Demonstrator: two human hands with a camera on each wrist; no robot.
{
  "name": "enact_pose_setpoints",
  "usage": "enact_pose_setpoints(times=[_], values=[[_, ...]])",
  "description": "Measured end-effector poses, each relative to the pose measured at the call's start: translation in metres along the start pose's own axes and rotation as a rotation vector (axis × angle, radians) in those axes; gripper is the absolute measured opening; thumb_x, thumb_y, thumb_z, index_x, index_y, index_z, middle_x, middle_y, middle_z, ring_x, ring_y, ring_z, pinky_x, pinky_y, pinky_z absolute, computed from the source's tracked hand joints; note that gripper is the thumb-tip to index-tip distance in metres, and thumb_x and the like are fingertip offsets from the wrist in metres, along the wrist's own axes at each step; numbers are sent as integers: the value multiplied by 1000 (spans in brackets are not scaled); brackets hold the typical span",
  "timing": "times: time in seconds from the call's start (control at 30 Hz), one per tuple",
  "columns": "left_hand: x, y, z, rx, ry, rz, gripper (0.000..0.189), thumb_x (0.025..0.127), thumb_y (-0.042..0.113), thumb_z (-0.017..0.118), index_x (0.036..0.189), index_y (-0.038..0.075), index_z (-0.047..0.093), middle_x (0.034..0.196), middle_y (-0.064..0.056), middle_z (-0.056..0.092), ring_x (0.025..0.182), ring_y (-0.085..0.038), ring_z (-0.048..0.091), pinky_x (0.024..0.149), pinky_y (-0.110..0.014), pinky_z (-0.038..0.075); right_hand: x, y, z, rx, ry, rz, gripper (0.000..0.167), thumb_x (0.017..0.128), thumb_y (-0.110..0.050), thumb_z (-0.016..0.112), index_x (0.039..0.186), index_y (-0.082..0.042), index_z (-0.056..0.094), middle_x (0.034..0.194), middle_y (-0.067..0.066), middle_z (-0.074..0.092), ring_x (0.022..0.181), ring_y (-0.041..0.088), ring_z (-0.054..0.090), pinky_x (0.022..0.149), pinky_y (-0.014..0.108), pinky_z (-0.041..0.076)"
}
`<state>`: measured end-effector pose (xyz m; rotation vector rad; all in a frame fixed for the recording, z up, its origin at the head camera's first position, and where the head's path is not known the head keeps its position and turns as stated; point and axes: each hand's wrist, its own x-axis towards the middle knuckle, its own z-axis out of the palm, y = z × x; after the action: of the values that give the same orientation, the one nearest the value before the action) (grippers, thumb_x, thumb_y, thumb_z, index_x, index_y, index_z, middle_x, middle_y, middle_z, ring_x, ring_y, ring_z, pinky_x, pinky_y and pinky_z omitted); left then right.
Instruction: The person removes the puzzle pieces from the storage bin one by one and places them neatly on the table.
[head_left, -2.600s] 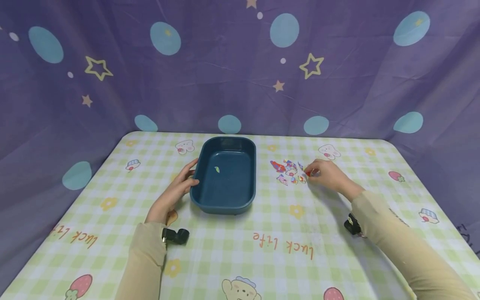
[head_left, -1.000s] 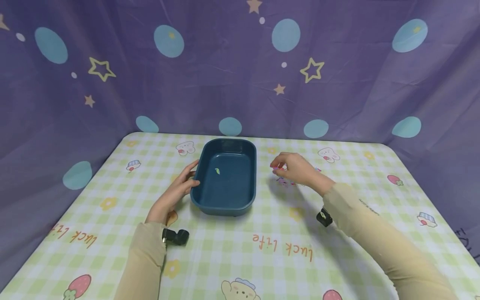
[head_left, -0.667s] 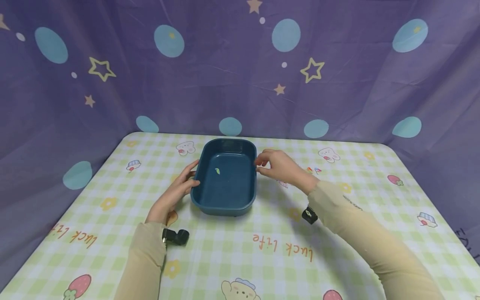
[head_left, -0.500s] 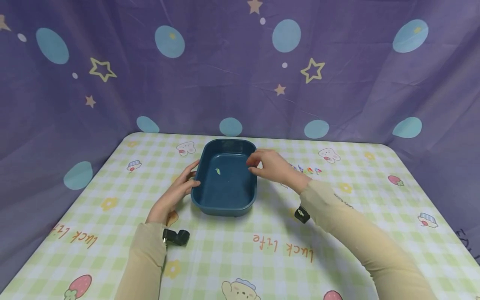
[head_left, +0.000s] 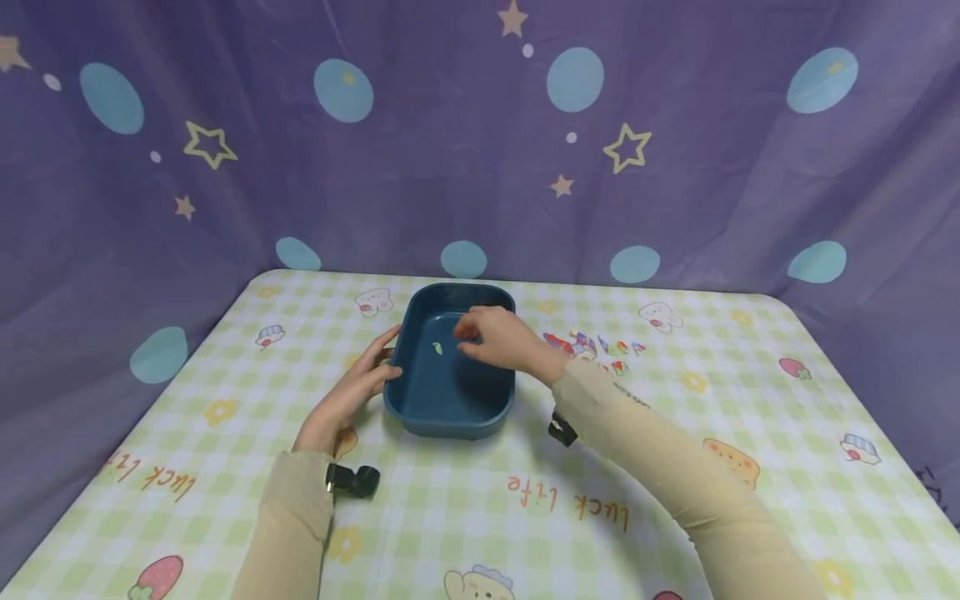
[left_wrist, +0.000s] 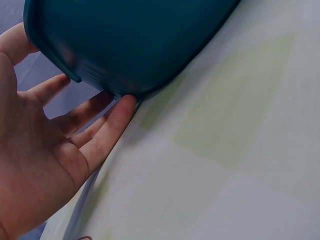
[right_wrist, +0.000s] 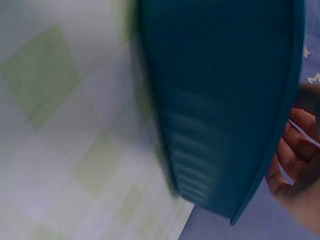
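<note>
A dark teal plastic basin stands on the table left of centre. One small green-and-white flat piece lies on its floor. My left hand holds the basin's left side, thumb at the rim; in the left wrist view its fingers touch the outer wall. Over the basin's right half is my right hand, fingers curled with thumb and fingertips close together. I cannot tell whether something small sits between them. Small colourful flat pieces, like stickers, lie right of the basin, partly hidden by my right wrist.
The table is covered by a green-and-white checked cloth with printed cartoons and lettering. A purple curtain with stars and dots hangs behind it. Among the loose pieces, a red one lies nearest my right forearm.
My right hand has moved left from the colourful pieces, across the basin's right rim, to over its inside. The left hand keeps its hold on the basin.
</note>
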<state>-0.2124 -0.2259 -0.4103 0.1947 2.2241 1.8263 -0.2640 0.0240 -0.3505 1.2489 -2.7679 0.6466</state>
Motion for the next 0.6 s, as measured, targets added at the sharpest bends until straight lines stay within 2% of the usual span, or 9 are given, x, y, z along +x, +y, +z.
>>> enact_pose_setpoints(times=[0.33, 0.6], values=[[-1, 2, 1, -8, -10, 17, 66, 89, 16, 47, 145, 34, 17, 140, -14, 27, 123, -30, 36, 94, -40, 37, 14, -6, 18, 0, -66, 49, 28, 84, -20, 61, 108, -8, 65, 104, 1, 62, 95, 12, 60, 83, 27, 46], [-2, 0, 0, -3, -17, 19, 66, 89, 17, 48, 145, 35, 17, 140, -15, 27, 124, -32, 36, 96, -43, 36, 25, -4, 34, 29, -224, 86, 43, 85, -26, 61, 125, -10, 55, 123, 6, 54, 112, 19, 52, 94, 33, 40]])
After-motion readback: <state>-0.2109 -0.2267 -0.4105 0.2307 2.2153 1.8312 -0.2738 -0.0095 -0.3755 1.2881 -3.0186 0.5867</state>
